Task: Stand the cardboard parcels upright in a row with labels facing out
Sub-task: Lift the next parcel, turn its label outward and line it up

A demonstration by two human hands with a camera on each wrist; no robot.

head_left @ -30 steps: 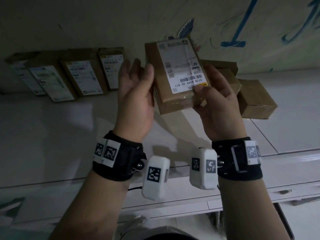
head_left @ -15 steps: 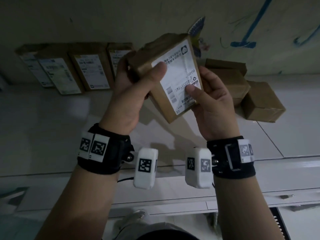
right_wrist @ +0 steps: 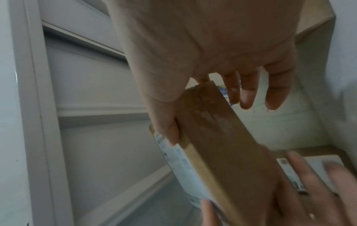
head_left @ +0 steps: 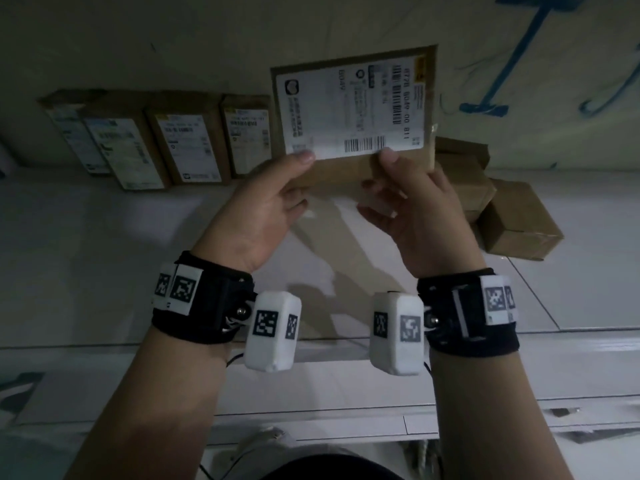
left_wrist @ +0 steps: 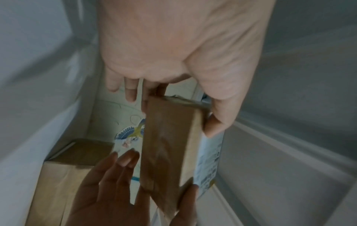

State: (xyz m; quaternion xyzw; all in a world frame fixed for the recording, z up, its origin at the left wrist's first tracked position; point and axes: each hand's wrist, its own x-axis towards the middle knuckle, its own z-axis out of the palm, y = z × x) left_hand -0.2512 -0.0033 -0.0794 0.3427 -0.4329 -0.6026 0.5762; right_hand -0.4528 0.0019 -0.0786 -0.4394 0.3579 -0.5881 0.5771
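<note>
1 parcel (head_left: 353, 109) pinched by 2 hands (head_left: 263, 206) (head_left: 422, 216); 4 upright parcels (head_left: 187, 140); 3 loose boxes (head_left: 519, 220).

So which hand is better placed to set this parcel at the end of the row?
Left, probably. The left hand pinches the held parcel on the side nearest the standing row, whose open end lies just beside it. The right hand grips the far side.

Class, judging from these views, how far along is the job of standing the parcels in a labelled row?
Done: four brown cardboard parcels stand against the wall, white labels facing out. In hand: the left hand and right hand pinch the lower edge of a fifth labelled cardboard parcel, raised beside the row's right end, label toward the camera. Left: a pile of plain brown boxes lying to the right.
</note>
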